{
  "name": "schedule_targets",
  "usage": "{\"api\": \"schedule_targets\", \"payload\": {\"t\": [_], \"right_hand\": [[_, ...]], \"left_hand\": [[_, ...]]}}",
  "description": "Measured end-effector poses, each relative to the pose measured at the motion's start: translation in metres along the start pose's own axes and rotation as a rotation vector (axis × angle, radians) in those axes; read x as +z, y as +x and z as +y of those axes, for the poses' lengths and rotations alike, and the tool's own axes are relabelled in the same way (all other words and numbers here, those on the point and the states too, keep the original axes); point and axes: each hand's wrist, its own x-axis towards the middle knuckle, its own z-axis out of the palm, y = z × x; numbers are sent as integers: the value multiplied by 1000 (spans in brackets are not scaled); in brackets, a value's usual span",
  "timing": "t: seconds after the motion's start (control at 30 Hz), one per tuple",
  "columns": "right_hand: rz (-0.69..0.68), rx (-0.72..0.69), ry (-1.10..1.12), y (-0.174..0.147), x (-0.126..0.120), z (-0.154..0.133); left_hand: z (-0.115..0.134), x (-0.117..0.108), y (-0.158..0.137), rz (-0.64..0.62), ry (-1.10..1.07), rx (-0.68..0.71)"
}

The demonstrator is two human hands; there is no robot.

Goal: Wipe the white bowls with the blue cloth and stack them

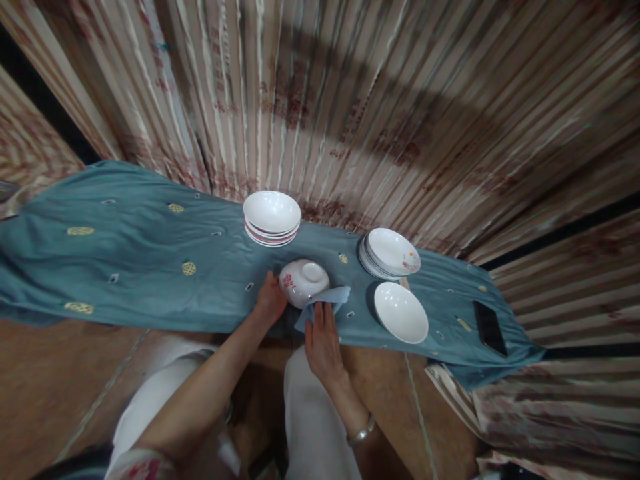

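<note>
A white bowl (295,285) with red markings stands tilted near the front edge of the cloth, its round foot facing up. Fingers of my left hand (271,297) close on its left rim. My right hand (324,337) presses a light blue cloth (336,295) against the bowl's lower right side; part of the cloth hangs below the fingers. Behind the bowl is a stack of white bowls (273,212) with red bands. To the right, a single white bowl (401,312) sits with its hollow showing, in front of a stack of white plates or shallow bowls (395,252).
A teal cloth with yellow pineapples (145,267) covers the long narrow table. A dark phone (490,328) lies near its right end. Patterned curtains (320,100) hang directly behind the table and at both sides. My knees are below the front edge.
</note>
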Motion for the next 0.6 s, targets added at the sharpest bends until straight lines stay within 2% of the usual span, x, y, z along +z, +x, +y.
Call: {"api": "schedule_targets", "payload": {"t": [0.23,0.4,0.6], "right_hand": [[-20,-214,-96,8,-6,-15],[-128,-311,-149,32,-13,-21],[-116,-446,-180,65,-11,-24]], "left_hand": [[1,2,-4,-35,-2,-22],[1,1,-5,-43,-2,-40],[0,-7,4,-28,-27,-58]]}}
